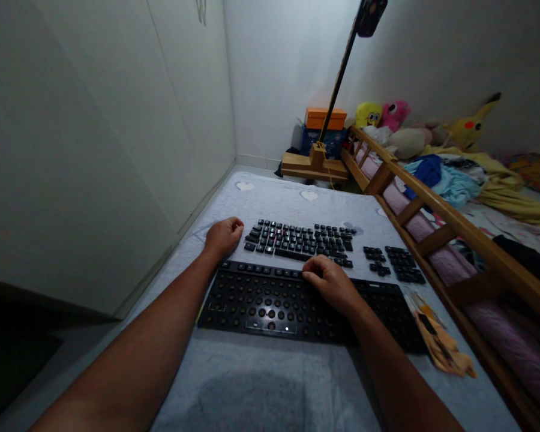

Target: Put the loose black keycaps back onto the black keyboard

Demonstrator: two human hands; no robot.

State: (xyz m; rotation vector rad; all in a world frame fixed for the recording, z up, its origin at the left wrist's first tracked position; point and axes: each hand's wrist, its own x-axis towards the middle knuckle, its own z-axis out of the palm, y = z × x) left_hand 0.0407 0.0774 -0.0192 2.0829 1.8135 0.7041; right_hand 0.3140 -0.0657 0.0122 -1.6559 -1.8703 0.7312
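A black keyboard lies on the cloth, most of its key sockets bare. Along its far edge runs a row of black keycaps. My right hand is over that row, thumb and fingers pinched together at a keycap, which they mostly hide. My left hand rests on the cloth beyond the keyboard's left corner, fingers curled closed; whatever is in them is hidden. Just right of it, loose black keycaps are laid out in keyboard order. Further right sit smaller groups, including the number-pad keycaps.
An orange cloth with a dark slim tool lies right of the keyboard. A wooden bed rail borders the right side, and a pale cabinet the left. Behind stands a wooden lamp base near an orange box.
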